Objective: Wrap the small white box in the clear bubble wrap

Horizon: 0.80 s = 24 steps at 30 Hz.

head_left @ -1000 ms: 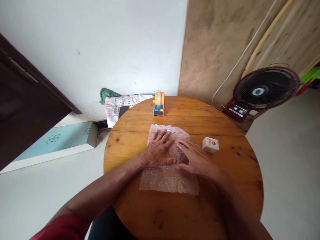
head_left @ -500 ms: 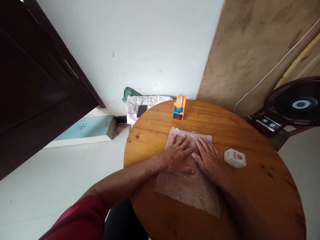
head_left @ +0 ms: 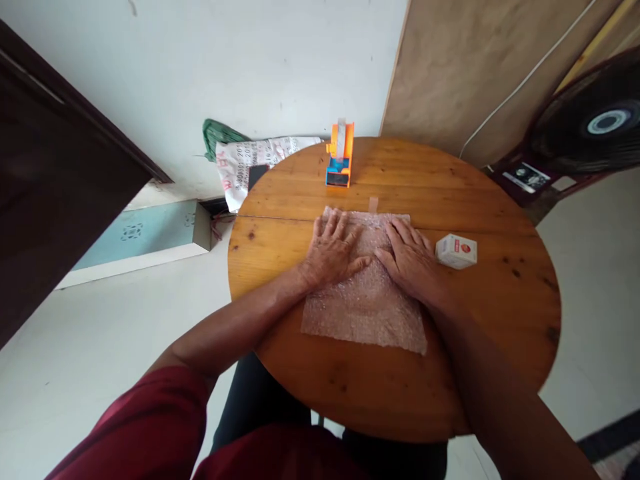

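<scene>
One bubble wrap sheet (head_left: pixel 367 307) around middle of round table (head_left: pixel 520 300). Your left hand (head_left: pixel 333 250), right hand (head_left: pixel 410 260) both palm-down on it, gripping nothing. One tape dispenser (head_left: pixel 341 160) by table's far edge, one small box (head_left: pixel 456 252) on table's right side. Pretty roomy toward table's right and near edges, bare wood.

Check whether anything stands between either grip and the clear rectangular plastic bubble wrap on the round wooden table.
Nothing visible does: the left grip and right grip both rest directly on the bubble wrap. The small white box with red print stands beside the right grip, not between.
</scene>
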Each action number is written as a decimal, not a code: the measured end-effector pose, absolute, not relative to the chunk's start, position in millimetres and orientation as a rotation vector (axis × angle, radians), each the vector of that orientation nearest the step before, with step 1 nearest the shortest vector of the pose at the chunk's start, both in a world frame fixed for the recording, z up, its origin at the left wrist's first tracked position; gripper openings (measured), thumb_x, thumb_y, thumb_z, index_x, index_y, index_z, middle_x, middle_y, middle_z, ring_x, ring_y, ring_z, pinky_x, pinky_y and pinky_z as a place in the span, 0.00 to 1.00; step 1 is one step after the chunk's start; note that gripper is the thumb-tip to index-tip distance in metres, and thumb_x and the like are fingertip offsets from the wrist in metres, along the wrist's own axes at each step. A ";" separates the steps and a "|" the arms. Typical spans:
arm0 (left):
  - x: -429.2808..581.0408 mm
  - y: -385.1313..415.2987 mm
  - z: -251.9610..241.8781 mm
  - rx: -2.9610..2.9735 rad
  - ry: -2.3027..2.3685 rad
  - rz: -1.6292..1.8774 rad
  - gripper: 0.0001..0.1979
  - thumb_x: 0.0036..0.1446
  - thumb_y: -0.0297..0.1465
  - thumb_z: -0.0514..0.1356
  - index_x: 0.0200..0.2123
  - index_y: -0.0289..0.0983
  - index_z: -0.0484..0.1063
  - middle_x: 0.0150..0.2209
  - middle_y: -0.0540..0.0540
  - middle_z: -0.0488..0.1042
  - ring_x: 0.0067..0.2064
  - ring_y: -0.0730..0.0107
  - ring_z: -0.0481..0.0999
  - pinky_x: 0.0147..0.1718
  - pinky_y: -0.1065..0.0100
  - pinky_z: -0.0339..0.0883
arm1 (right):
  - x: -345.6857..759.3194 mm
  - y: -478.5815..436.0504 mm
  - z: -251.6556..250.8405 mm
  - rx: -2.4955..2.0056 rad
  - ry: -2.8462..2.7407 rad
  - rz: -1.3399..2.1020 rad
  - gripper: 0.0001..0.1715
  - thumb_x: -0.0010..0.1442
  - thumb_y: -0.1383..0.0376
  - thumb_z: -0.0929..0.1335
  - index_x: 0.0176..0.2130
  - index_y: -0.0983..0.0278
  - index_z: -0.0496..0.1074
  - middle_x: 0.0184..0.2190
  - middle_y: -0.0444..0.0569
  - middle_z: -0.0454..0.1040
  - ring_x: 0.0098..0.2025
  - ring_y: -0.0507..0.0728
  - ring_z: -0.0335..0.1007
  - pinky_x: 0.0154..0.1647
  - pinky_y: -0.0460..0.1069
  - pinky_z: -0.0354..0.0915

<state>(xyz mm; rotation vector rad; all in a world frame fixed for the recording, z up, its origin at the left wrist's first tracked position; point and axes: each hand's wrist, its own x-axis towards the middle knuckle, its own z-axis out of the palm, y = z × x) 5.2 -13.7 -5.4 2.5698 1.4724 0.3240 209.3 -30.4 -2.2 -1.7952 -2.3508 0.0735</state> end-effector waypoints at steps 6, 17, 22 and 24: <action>2.9 -11.7 -9.8 2.531 1.550 0.280 0.42 0.60 0.57 0.54 0.69 0.37 0.57 0.72 0.30 0.49 0.73 0.35 0.42 0.67 0.36 0.36 | 209.3 -30.6 -5.0 -1.872 -2.319 0.070 0.40 0.69 0.52 0.58 0.69 0.74 0.53 0.72 0.66 0.51 0.74 0.70 0.43 0.70 0.65 0.48; -9.7 -35.8 19.8 2.667 1.192 0.097 0.40 0.64 0.54 0.53 0.69 0.35 0.57 0.73 0.30 0.47 0.74 0.38 0.42 0.68 0.40 0.34 | 212.6 -26.1 -10.7 -1.793 -2.278 0.139 0.38 0.69 0.53 0.57 0.70 0.70 0.51 0.72 0.65 0.50 0.73 0.72 0.43 0.67 0.70 0.47; -4.1 -57.9 3.8 2.682 1.140 0.212 0.45 0.59 0.58 0.56 0.70 0.37 0.55 0.73 0.32 0.48 0.73 0.37 0.43 0.68 0.41 0.36 | 215.3 -30.7 -8.9 -1.745 -2.276 0.170 0.37 0.68 0.53 0.59 0.69 0.68 0.54 0.72 0.64 0.51 0.73 0.74 0.43 0.66 0.72 0.49; -4.3 -56.4 -2.1 2.661 1.159 0.237 0.46 0.57 0.58 0.58 0.70 0.37 0.55 0.73 0.33 0.48 0.73 0.37 0.43 0.69 0.41 0.35 | 213.7 -34.4 -5.1 -1.734 -2.287 0.160 0.37 0.67 0.53 0.60 0.69 0.68 0.55 0.72 0.64 0.51 0.73 0.75 0.43 0.65 0.73 0.49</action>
